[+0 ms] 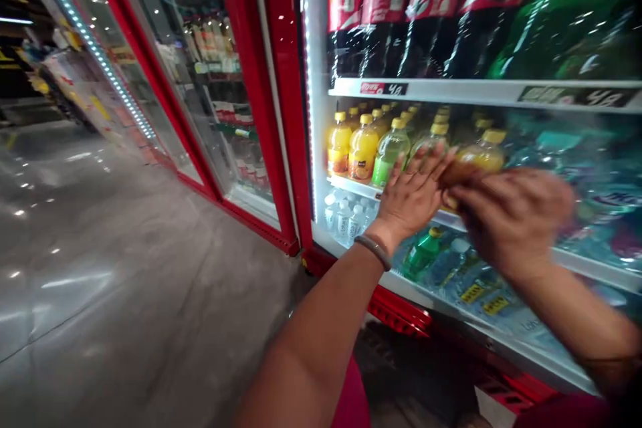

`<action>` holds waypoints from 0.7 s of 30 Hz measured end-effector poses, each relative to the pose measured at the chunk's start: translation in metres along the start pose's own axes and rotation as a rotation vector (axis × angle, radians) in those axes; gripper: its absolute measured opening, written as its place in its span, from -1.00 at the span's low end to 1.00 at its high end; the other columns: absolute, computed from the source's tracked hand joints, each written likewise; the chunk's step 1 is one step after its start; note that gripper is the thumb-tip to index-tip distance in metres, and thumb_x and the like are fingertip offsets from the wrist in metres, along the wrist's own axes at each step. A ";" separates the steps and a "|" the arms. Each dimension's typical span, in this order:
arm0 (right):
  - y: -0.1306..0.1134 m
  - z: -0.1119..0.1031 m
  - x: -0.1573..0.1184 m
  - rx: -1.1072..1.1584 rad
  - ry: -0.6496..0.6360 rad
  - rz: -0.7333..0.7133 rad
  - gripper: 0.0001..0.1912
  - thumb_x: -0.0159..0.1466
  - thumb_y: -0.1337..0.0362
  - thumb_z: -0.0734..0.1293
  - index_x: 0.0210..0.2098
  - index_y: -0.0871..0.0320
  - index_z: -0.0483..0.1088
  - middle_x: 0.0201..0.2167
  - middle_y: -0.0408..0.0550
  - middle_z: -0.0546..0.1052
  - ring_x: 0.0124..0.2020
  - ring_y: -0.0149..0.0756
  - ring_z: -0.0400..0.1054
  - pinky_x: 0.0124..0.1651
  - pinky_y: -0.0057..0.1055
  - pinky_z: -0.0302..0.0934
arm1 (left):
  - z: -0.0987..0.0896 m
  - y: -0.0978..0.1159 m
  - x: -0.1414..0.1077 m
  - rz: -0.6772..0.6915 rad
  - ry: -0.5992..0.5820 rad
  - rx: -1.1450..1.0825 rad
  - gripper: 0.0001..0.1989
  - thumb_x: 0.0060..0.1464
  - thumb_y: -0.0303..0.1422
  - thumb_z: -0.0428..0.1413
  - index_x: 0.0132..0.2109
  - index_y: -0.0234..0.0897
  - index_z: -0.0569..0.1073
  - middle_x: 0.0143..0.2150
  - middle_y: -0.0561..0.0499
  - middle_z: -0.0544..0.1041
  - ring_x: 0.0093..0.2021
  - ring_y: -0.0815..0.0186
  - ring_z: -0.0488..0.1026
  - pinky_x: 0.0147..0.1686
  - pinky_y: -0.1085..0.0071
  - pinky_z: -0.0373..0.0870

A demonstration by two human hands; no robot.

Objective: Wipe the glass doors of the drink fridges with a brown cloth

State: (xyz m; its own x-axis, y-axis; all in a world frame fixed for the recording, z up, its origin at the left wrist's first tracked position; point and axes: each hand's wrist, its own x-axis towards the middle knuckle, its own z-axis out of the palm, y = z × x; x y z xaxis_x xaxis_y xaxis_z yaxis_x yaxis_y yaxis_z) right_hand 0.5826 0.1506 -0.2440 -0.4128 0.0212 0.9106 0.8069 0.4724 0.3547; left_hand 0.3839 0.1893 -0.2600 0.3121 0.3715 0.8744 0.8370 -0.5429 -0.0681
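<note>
My left hand [411, 194], with a bracelet [374, 251] at its wrist, is stretched out flat in front of the middle shelf of an upright drinks cooler. Its fingers are extended over a row of small yellow-capped bottles, and whether they touch one cannot be made out. Close beside it on the right, my right hand [516, 214] is smeared by motion, with its fingers bent toward the left hand. What it may hold is hidden. Near the left fingers stand a green-labelled bottle [390, 150] and an orange drink bottle [363, 150]. A yellow drink bottle [485, 152] shows behind the right hand.
Large cola bottles [386, 7] fill the upper shelf, whose front rail [466, 92] carries price tags. Below are water bottles [344, 217] and a tilted green bottle [422, 254]. Red-framed cooler doors [251, 80] stand to the left, beside a shiny grey floor [125, 281].
</note>
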 end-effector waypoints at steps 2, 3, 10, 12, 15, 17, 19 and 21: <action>-0.012 0.005 -0.007 -0.094 -0.069 -0.198 -0.69 0.16 0.20 0.55 -0.08 -0.08 0.59 -0.07 -0.15 0.66 0.03 -0.15 0.43 0.32 -0.04 0.19 | 0.009 -0.012 -0.004 0.022 0.000 -0.016 -0.38 0.37 -0.31 -0.08 0.51 -0.20 0.06 0.58 0.05 -0.02 0.59 0.22 -0.24 0.57 0.07 -0.23; -0.013 0.004 -0.006 -0.116 -0.122 -0.278 -0.70 0.20 0.22 0.53 -0.06 -0.05 0.58 -0.05 -0.16 0.65 0.03 -0.17 0.43 0.32 -0.03 0.20 | 0.014 -0.018 -0.006 0.036 0.007 -0.010 -0.38 0.37 -0.31 -0.07 0.51 -0.19 0.07 0.58 0.06 0.00 0.59 0.22 -0.23 0.57 0.07 -0.20; 0.038 -0.015 0.063 -0.207 0.075 -0.224 -0.41 0.22 0.14 0.50 0.24 -0.12 0.41 0.30 -0.11 0.45 0.28 0.00 0.34 0.43 0.09 0.09 | 0.015 -0.036 0.016 0.007 0.119 0.036 -0.39 0.43 -0.23 -0.17 0.54 -0.17 -0.03 0.57 -0.02 0.01 0.60 0.23 -0.30 0.56 0.01 -0.38; 0.040 -0.008 0.080 -0.257 0.070 -0.228 -0.37 0.29 0.12 0.43 0.33 -0.09 0.31 0.34 -0.10 0.40 0.34 0.03 0.29 0.47 0.16 0.01 | 0.008 -0.041 0.031 -0.014 0.155 0.031 -0.38 0.44 -0.21 -0.20 0.54 -0.19 -0.07 0.58 -0.04 0.00 0.60 0.25 -0.35 0.56 0.03 -0.42; 0.024 0.006 0.086 -0.282 0.012 -0.288 -0.39 0.31 0.09 0.41 0.33 -0.10 0.29 0.29 -0.18 0.46 0.31 -0.05 0.33 0.43 0.09 0.06 | 0.002 -0.050 0.041 0.047 0.158 0.040 -0.40 0.45 -0.24 -0.21 0.54 -0.18 -0.08 0.58 -0.02 -0.01 0.59 0.28 -0.36 0.56 0.07 -0.38; 0.009 0.013 0.074 -0.261 -0.032 -0.290 -0.44 0.30 0.07 0.43 0.27 -0.07 0.36 0.26 -0.22 0.49 0.25 -0.09 0.38 0.38 0.01 0.12 | 0.003 -0.055 0.034 0.039 0.138 0.048 -0.40 0.44 -0.26 -0.20 0.54 -0.15 -0.07 0.58 0.00 -0.02 0.59 0.26 -0.33 0.57 0.06 -0.33; -0.003 0.012 0.054 -0.209 -0.120 -0.327 -0.45 0.32 0.10 0.43 0.27 -0.01 0.37 0.23 -0.22 0.51 0.21 -0.13 0.39 0.38 -0.03 0.12 | 0.007 -0.061 0.022 0.023 0.114 0.057 -0.40 0.44 -0.28 -0.18 0.54 -0.13 -0.05 0.58 0.01 -0.01 0.60 0.23 -0.30 0.57 0.03 -0.28; -0.005 0.004 0.035 -0.124 -0.217 -0.396 -0.42 0.36 0.16 0.39 0.34 -0.01 0.28 0.19 -0.25 0.55 0.17 -0.20 0.42 0.40 -0.06 0.11 | 0.009 -0.068 0.009 0.044 0.083 0.072 -0.41 0.43 -0.27 -0.15 0.53 -0.10 0.00 0.58 0.03 0.00 0.60 0.23 -0.27 0.57 0.04 -0.24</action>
State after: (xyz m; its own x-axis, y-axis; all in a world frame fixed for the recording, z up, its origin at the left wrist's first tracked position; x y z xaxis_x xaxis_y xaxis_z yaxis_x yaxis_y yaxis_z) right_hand 0.5624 0.1530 -0.2144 -0.7675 0.0507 0.6390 0.6081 0.3730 0.7008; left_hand 0.3339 0.2369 -0.2517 0.3134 0.2829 0.9065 0.8542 -0.5011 -0.1389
